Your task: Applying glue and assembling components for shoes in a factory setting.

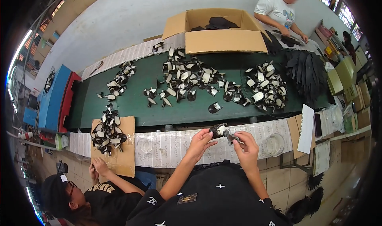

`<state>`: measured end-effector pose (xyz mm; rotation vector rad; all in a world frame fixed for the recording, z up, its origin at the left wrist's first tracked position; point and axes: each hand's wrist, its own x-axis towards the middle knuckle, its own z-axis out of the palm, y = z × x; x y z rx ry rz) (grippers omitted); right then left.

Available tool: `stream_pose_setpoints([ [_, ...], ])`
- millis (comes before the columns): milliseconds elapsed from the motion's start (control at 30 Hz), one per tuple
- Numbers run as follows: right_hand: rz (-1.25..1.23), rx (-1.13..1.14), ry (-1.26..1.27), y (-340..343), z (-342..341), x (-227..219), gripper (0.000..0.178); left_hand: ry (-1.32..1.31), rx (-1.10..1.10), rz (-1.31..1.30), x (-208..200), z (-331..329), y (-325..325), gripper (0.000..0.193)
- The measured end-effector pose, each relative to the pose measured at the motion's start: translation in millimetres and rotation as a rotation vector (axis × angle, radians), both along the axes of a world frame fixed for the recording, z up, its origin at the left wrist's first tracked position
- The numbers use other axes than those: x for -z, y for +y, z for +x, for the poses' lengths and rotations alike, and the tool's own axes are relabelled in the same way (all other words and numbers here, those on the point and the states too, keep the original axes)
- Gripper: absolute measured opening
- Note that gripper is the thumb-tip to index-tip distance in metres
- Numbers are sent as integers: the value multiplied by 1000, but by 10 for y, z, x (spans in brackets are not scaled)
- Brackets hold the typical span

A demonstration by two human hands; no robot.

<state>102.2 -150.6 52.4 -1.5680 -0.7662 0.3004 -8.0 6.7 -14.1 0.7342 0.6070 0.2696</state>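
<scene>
In front of my chest, above the near ledge, my left hand (199, 144) pinches a small black curved piece with a white patch (219, 129), which looks like a shoe heel part. My right hand (247, 147) has its thumb and fingers closed on a small dark grey piece (230, 137) right beside it. The two pieces meet or overlap between my hands; whether they are joined I cannot tell. Past my hands, a heap of similar black parts with cream pads (185, 76) lies on the green belt (147, 113).
More such parts form a pile (266, 88) on the right and lie on a cardboard sheet (125, 146) at left, beside a seated co-worker (63, 196). An open carton (227, 41), black flat pieces (306, 73), a glass dish (274, 145) and another co-worker (278, 9) surround the belt.
</scene>
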Motion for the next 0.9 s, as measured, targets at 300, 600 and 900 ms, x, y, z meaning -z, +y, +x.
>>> stream_pose_setpoints([
  [300,-27,89,-225,19,25,-102,26,-98,66,104,-326,140,-62,17],
  [600,-52,50,-93,5,67,34,25,-65,70,104,-285,179,-54,18],
  [900,297,-66,687,-80,165,140,24,-46,66,99,-326,158,-31,16],
])
